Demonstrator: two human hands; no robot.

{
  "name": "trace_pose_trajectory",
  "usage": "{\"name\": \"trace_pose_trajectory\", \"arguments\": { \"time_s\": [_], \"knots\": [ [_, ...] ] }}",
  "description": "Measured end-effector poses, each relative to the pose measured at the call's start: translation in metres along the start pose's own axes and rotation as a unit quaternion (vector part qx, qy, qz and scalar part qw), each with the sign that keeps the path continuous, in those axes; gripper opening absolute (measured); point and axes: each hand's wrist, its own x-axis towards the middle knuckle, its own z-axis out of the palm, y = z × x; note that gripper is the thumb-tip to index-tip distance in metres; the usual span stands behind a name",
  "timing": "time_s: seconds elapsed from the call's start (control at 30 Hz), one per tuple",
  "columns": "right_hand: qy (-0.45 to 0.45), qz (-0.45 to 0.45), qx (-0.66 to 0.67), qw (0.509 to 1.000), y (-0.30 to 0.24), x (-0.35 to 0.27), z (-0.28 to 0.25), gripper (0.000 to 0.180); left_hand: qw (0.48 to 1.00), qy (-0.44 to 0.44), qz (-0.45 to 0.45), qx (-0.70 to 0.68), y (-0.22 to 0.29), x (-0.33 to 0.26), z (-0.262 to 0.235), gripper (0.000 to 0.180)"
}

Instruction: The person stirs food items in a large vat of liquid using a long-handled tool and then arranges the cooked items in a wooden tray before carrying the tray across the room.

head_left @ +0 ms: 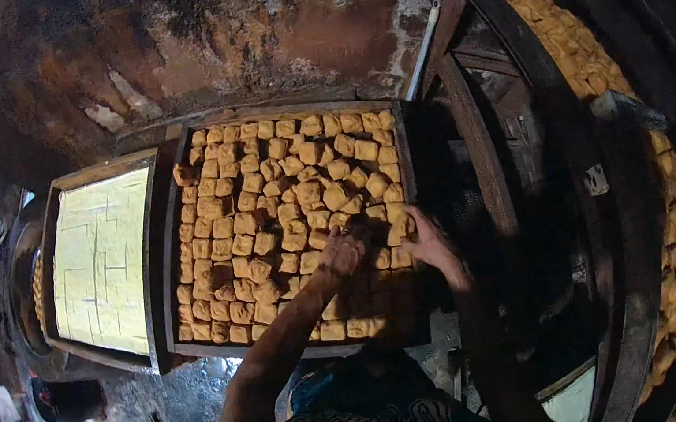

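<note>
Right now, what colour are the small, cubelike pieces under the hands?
The cubelike pieces are golden brown, clearest in the head view.

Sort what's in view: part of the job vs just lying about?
In the job:
- left hand
- right hand
- golden-brown cubes, likely fried tofu
- wooden tray under them

Apparently just lying about:
- pale scored slab in its wooden frame
- dark bucket-like container
- more brown pieces, far right

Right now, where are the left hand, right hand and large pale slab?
Left hand (343,252): head view, back of hand.
Right hand (429,242): head view, thumb side.
Pale slab (101,261): head view, middle of top.
</note>
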Motion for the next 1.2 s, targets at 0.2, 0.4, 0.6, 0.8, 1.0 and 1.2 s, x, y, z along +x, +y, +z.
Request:
{"name": "trace_pose_trajectory", "arguments": {
  "time_s": [0.2, 0.4, 0.6, 0.8, 1.0, 1.2],
  "knots": [
    [-0.132, -0.074, -0.126, 0.980, 0.043, 0.043, -0.014, 0.058, 0.812, -0.135, 0.097, 0.559, 0.012, 0.019, -0.052, 0.036],
    [-0.097, -0.169, -0.152, 0.969, 0.065, 0.048, 0.002, 0.056, 0.887, -0.061, 0.100, 0.447, 0.041, 0.036, -0.020, 0.033],
    [0.063, -0.374, -0.501, 0.778, 0.098, 0.070, 0.035, 0.037, 0.890, -0.039, 0.018, 0.453, 0.066, 0.092, 0.022, 0.040],
    [0.071, -0.378, -0.431, 0.816, 0.054, 0.073, 0.062, 0.031, 0.786, -0.177, 0.065, 0.589, 0.098, 0.086, 0.057, 0.048],
    [-0.007, -0.281, -0.292, 0.914, 0.072, 0.106, 0.061, 0.031, 0.727, -0.254, 0.052, 0.636, 0.092, 0.105, 0.064, 0.057],
    [0.025, -0.260, -0.253, 0.932, 0.019, 0.178, 0.028, 0.034, 0.878, -0.044, 0.051, 0.474, 0.119, 0.055, 0.064, 0.041]
  ]
}}
